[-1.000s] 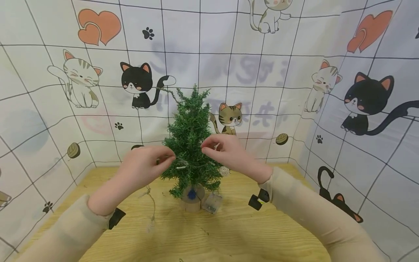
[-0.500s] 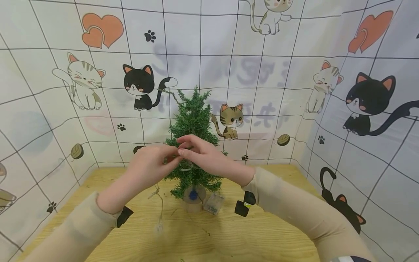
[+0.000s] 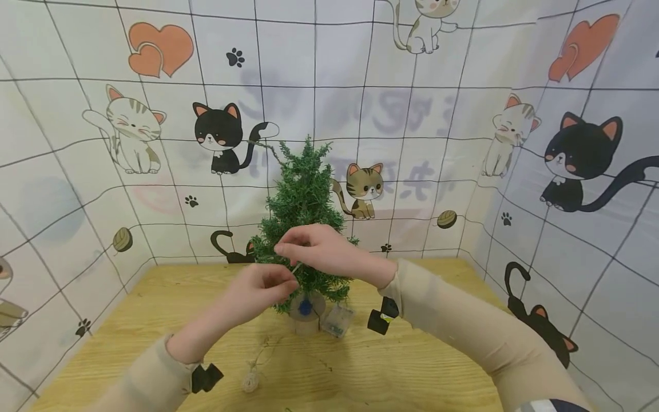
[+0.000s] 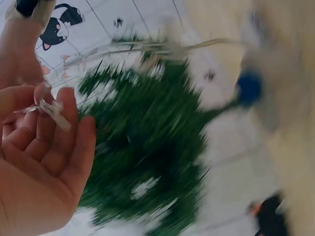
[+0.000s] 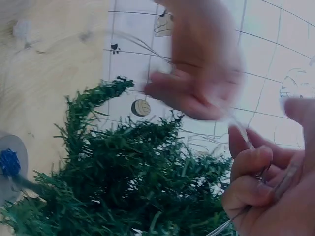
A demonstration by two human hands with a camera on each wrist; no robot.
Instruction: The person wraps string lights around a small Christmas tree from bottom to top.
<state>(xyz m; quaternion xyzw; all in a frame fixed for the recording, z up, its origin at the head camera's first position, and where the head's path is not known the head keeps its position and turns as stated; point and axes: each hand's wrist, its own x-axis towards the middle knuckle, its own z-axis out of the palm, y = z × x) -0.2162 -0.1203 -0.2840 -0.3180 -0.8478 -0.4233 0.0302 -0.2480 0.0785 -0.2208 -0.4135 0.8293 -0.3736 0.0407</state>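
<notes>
A small artificial Christmas tree stands on a round wooden base with a blue middle. A string of clear fairy lights runs between my hands in front of its lower branches. My left hand, lower and nearer to me, pinches the string between thumb and fingers. Slightly above it, my right hand holds another part; in the right wrist view the wire passes through its curled fingers. A small clear bulb shows at the left hand's fingers. The left hand is blurred in the right wrist view.
A clear battery box lies on the wooden table, right of the tree base. A whitish ball ornament hangs or lies at the front left with thin wire above it. Cat-patterned cloth surrounds the table at back and sides.
My right hand first moved left to meet my left hand in front of the tree. Since then the left hand has dropped lower and nearer, and the ball has shifted towards me.
</notes>
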